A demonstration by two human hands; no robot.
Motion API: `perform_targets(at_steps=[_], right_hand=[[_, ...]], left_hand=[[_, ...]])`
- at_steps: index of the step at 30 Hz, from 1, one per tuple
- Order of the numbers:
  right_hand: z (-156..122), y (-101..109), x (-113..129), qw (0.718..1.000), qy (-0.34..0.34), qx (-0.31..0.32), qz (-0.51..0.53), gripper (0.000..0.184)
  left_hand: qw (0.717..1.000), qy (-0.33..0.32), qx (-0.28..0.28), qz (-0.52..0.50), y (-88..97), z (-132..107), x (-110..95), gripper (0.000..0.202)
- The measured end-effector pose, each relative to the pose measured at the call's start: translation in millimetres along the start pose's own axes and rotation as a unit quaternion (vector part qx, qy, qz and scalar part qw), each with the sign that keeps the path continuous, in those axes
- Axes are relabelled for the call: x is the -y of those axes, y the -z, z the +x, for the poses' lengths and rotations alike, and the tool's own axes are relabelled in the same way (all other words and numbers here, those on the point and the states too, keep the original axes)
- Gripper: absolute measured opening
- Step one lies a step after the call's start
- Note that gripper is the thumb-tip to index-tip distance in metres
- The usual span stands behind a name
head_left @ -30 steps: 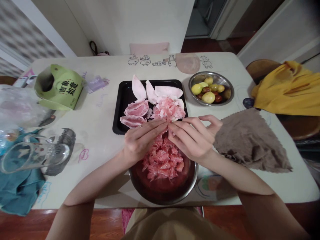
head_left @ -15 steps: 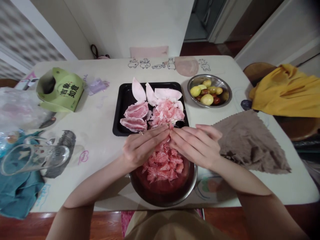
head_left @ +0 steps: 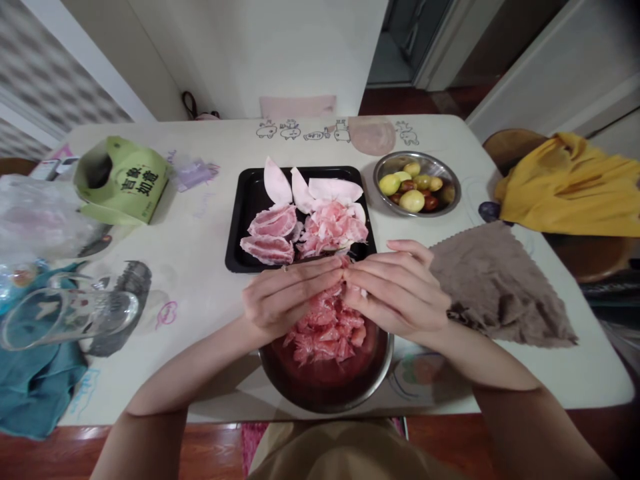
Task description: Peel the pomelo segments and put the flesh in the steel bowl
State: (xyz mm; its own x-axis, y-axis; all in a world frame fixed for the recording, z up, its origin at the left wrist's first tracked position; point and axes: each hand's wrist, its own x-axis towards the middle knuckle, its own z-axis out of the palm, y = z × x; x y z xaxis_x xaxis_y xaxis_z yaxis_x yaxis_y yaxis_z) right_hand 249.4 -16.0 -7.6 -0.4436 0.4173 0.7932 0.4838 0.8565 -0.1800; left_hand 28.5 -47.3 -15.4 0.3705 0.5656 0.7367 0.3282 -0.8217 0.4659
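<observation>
Red pulp point(head_left: 327, 337) lies in the bowl point(head_left: 386, 373); above it I have left hand point(head_left: 285, 291) and right hand point(head_left: 403, 291) pinching a piece point(head_left: 345, 261)

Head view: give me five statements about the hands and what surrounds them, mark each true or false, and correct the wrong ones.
1. The left hand and right hand meet at the large steel bowl's far side, holding a red pulp piece. True.
2. The rinds lie on a white tray. False: the pale rinds lie on a black tray.
3. Yellow-green fruits sit in the smaller steel bowl. True.
4. The brown cloth lies left of the tray. False: the brown cloth lies right of it.
5. The green carton stands left of the tray. True.
</observation>
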Motion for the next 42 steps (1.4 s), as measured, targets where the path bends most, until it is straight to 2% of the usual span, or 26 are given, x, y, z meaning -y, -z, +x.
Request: perform_targets(at_steps=[3, 10, 16, 20, 23, 29, 35, 37, 39, 42], right_hand=[[4, -4, 1, 0.997, 0.014, -0.057, 0.042, 0.012], [11, -9, 5, 0.991, -0.051, -0.071, 0.101, 0.013], [10, -14, 12, 0.974, -0.114, -0.102, 0.165, 0.013], [11, -13, 16, 0.97, -0.115, -0.116, 0.177, 0.017], [13, -7, 20, 0.979, -0.075, -0.106, 0.158, 0.019], [6, 1, 26, 0.998, -0.014, -0.057, 0.01, 0.02], [-8, -4, 25, 0.998, 0.015, -0.055, 0.004, 0.021], [-13, -6, 26, 0.998, 0.006, -0.055, 0.014, 0.024], [-18, -8, 28, 0.998, -0.034, -0.041, 0.023, 0.028], [-24, -9, 31, 0.994, -0.101, 0.011, 0.041, 0.036]], left_hand=[[1.0, 0.006, -0.004, -0.016, -0.4, 0, -1, 0.042], [1.0, 0.019, -0.005, -0.021, -0.3, -2, -1, 0.046], [1.0, -0.005, -0.015, -0.026, 0.4, -4, -2, 0.047], [0.999, -0.008, -0.046, -0.023, 0.2, -6, -2, 0.047], [0.996, 0.0, -0.083, -0.021, -0.1, -8, -2, 0.044], [0.991, 0.028, -0.133, 0.008, -6.5, -18, -3, 0.033], [0.976, 0.164, -0.14, -0.016, -17.9, -29, -14, 0.031], [0.976, 0.175, -0.134, -0.004, -18.4, -32, -17, 0.025], [0.979, 0.159, -0.125, 0.012, -17.1, -36, -18, 0.021], [0.986, 0.128, -0.102, 0.029, -14.7, -43, -17, 0.027]])
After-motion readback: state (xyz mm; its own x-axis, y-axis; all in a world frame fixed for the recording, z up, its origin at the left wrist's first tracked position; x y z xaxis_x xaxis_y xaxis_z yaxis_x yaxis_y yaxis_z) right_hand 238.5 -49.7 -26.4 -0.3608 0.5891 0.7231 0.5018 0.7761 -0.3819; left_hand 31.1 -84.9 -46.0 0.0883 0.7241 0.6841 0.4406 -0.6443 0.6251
